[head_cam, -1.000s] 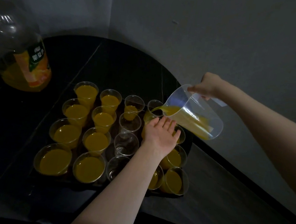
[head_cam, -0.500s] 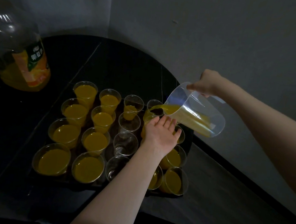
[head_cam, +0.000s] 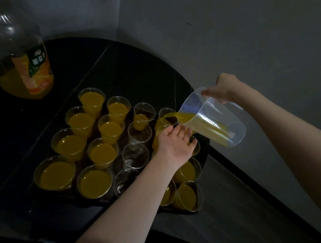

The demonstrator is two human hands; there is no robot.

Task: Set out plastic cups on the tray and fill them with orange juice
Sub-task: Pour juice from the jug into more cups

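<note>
Over the far cup (head_cam: 166,115) my right hand (head_cam: 220,88) grips the jug (head_cam: 212,122); left hand (head_cam: 175,142), fingers straight, steadies cups. Pour slow, stop below rim.

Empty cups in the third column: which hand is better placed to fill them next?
Right. The right hand already grips the tilted clear pitcher, which has juice in it and pours into the far cup one column over. The left hand lies open over cups, holding nothing, next to the empty cups.
</note>
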